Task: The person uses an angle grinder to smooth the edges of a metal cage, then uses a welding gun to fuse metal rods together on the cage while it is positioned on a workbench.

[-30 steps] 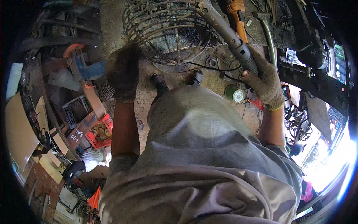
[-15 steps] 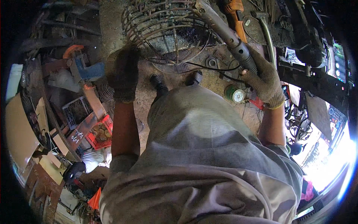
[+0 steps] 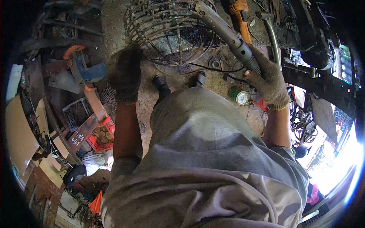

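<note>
Fingers [image 3: 259,57] of right hand [image 3: 273,81] around grey tube [image 3: 222,28]

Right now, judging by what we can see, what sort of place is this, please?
It looks like a metalworking shop, probably. There is a cage of bent metal rods in front of the person, with an orange power tool and a hammer to its right.

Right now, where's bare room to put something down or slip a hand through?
Two patches: the floor between the right shoe and the green tin, and the grey strip left of the wire frame, beyond the left hand. Crowded: right of the frame, with the grey tube in the right hand, orange tool and hammer.
</note>
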Motion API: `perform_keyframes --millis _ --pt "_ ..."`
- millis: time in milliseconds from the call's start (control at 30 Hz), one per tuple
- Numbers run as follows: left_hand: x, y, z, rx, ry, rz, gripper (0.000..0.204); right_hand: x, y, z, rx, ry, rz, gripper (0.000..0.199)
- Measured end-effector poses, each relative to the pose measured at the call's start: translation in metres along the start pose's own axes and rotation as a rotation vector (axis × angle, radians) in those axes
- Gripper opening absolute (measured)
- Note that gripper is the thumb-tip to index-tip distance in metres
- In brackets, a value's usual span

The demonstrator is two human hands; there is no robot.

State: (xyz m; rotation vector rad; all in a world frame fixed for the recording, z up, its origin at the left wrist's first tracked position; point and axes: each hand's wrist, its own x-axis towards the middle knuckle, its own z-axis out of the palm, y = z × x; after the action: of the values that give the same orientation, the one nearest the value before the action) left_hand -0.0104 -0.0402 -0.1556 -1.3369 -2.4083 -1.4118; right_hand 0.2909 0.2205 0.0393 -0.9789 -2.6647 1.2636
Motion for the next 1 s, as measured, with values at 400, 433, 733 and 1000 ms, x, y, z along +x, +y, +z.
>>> perform_keyframes --millis 400,433,733,1000 --pt "0.003 0.002 0.003 -0.224 -0.012 -0.096 0.028 0.003 -0.003 -0.002 -0.055 -0.014 -0.056 0.067" --pt "0.003 0.004 0.004 -0.248 -0.018 -0.1 0.028 0.003 0.001 -0.001 -0.056 -0.003 -0.087 0.067" --pt "0.002 -0.003 0.0 -0.088 -0.019 -0.055 0.031 0.005 0.006 -0.002 -0.085 -0.005 -0.086 0.069" --pt "0.008 0.019 -0.002 0.317 -0.007 0.096 0.03 0.003 0.001 -0.001 -0.05 0.028 -0.131 0.06"
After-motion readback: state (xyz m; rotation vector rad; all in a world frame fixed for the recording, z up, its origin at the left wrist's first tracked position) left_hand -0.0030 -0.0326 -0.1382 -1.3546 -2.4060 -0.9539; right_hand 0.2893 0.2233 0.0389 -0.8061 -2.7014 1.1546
